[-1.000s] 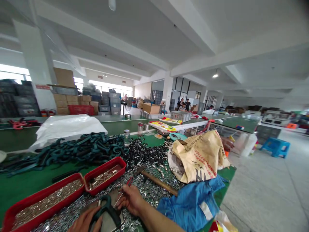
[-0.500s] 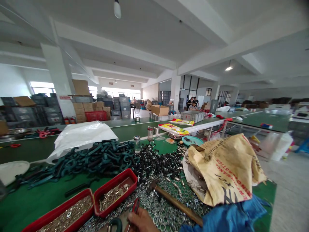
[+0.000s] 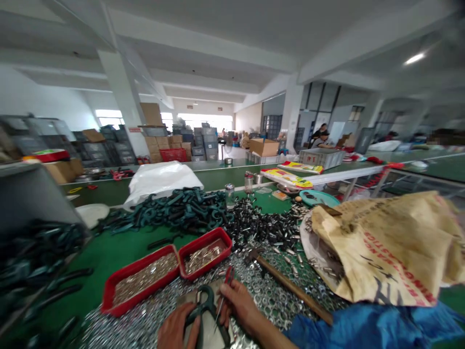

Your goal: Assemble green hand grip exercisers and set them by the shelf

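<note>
At the bottom edge, my left hand (image 3: 176, 330) rests on a dark green plastic handle part (image 3: 203, 305) lying on a flat plate, its fingers curled against the part. My right hand (image 3: 238, 305) is closed on a thin red-handled tool (image 3: 225, 286) whose tip points down beside the green part. Both hands sit over a spread of small silver rings (image 3: 261, 291) on the green table (image 3: 109, 252). A wooden-handled hammer (image 3: 286, 283) lies just right of my right hand.
Two red trays (image 3: 174, 264) of metal bits stand left of my hands. Behind are a pile of green handles (image 3: 178, 211), black parts (image 3: 265, 225), a white bag (image 3: 160, 179), a tan sack (image 3: 385, 242), blue cloth (image 3: 363, 329). People (image 3: 321, 140) sit far back.
The view swung left and back down, bringing both hands into sight again after only the right hand showed. The hands stay on the green part and red-handled tool.
</note>
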{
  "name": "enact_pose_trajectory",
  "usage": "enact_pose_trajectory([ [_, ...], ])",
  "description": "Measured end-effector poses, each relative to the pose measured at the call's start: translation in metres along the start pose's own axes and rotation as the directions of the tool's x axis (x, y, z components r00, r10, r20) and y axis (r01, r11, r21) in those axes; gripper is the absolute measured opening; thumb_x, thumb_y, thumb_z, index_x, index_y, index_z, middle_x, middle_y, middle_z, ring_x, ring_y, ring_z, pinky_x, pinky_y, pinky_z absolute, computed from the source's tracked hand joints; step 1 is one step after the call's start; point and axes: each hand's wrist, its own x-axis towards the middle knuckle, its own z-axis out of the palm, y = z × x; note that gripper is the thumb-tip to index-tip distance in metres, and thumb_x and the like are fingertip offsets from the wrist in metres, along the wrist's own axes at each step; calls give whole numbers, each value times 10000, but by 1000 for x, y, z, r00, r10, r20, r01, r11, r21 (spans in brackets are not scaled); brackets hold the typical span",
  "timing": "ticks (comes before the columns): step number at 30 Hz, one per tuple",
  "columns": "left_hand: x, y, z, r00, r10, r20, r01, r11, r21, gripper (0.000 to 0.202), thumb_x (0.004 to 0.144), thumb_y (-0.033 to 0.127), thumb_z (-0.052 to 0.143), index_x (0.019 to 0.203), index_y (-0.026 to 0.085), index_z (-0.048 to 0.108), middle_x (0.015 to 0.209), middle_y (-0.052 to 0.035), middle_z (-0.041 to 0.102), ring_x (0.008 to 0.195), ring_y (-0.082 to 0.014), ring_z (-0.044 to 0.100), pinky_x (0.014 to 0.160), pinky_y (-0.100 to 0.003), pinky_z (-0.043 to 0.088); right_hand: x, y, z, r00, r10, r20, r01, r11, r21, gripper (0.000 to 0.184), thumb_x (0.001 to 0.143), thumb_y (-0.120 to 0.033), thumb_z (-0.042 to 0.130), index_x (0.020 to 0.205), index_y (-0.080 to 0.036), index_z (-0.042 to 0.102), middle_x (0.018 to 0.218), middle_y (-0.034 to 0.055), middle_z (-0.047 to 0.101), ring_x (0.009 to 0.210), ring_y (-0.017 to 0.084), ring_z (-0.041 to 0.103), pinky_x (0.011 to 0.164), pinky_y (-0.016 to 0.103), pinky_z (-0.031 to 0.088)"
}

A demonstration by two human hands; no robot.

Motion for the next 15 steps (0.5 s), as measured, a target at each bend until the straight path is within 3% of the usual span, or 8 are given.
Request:
enact_pose_trajectory([
  [1, -3, 9, -8, 1000, -6, 16, 6, 1000, -19, 359, 887, 431, 504, 1153, 226, 633, 1195, -87, 661, 1147, -292, 585, 1010, -509, 435, -5, -4, 2, 997, -22, -67, 19, 999, -37, 590, 705, -693, 694, 891, -159, 525, 577, 27, 664, 420, 171, 621, 361, 220, 445],
  [4, -6, 33, -26, 999, -17, 39, 19, 998, -57, 436, 870, 394, 594, 1248, 183, 548, 1286, -117, 584, 1217, -276, 517, 1070, -504, 373, -8, -16, 2, 996, -2, -92, 1, 1000, -6, 485, 768, -578, 720, 933, -172, 512, 662, 30, 701, 539, 156, 676, 487, 225, 518],
  [5, -4, 37, -29, 998, -21, 60, 25, 998, -66, 458, 847, 393, 636, 1242, 180, 543, 1304, -119, 567, 1235, -278, 496, 1086, -510, 349, -3, -19, 2, 991, -53, -126, 46, 997, -62, 452, 795, -547, 710, 949, -168, 517, 691, 45, 711, 553, 168, 683, 507, 251, 535],
  [9, 3, 40, -34, 995, -60, 85, 69, 992, -103, 420, 834, 367, 678, 1199, 202, 555, 1299, -101, 554, 1247, -275, 464, 1094, -518, 308, 15, -22, 11, 980, -153, -130, 116, 960, -253, 392, 862, -545, 632, 984, -193, 509, 724, 38, 717, 538, 191, 676, 505, 300, 539],
  [15, 2, 40, -37, 992, -53, 117, 68, 989, -133, 429, 828, 336, 693, 1214, 218, 547, 1290, -88, 550, 1243, -278, 448, 1078, -507, 310, 17, -15, 28, 970, -213, -114, 142, 884, -445, 336, 909, -543, 569, 971, -219, 504, 757, 51, 725, 597, 217, 682, 545, 333, 538],
])
